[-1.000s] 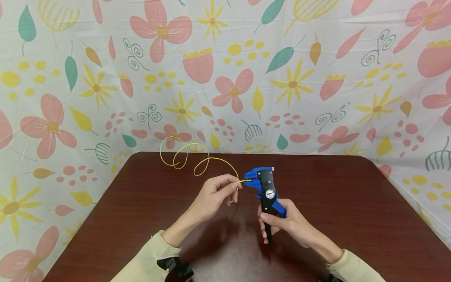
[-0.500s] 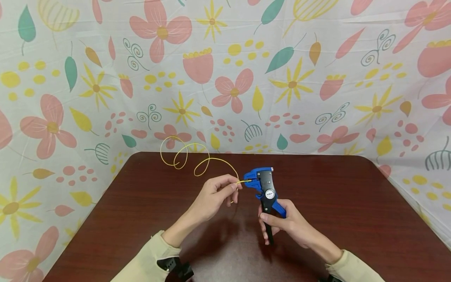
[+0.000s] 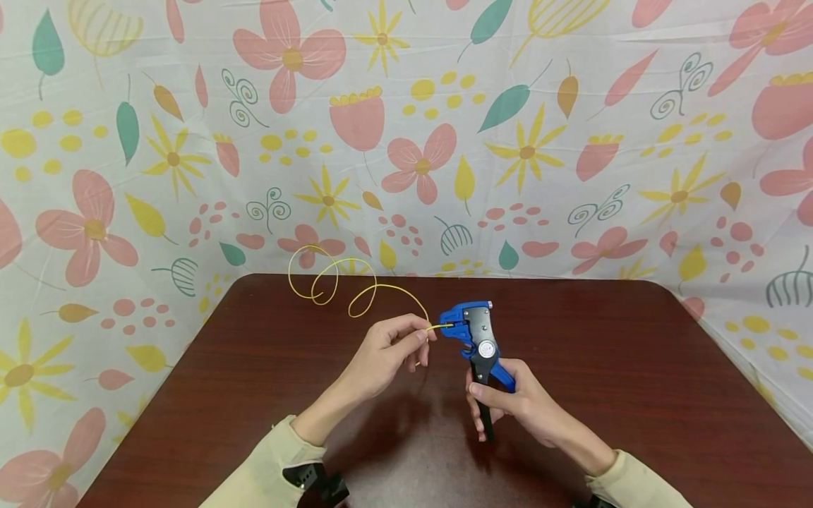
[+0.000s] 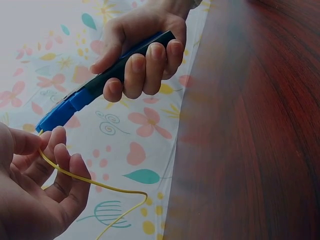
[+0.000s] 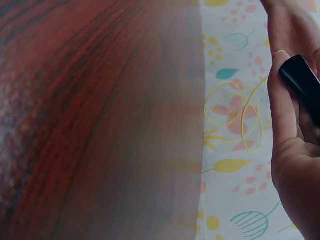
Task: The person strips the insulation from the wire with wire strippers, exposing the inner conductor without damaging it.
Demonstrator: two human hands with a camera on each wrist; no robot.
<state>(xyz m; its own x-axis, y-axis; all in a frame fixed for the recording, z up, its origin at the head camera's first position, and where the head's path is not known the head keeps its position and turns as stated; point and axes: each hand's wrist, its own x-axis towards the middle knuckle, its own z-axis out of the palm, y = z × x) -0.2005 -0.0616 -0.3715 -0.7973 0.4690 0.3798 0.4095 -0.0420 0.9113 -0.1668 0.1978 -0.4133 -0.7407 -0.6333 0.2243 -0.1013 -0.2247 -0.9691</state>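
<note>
I see my left hand (image 3: 387, 353) pinching a thin curly yellow wire (image 3: 356, 289) | right hand (image 3: 517, 402) squeezing blue-and-black wire stripper (image 3: 478, 339) | dark brown wooden table (image 3: 635, 388)

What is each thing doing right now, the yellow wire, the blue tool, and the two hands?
Wire: curly, far end loose over the table, near end inside the tool's head.
Stripper: held upright above the table, handles squeezed.
Left hand: pinches the wire beside the tool.
Right hand: grips the stripper's handles.
Table: dark wood, bare where visible.
</note>
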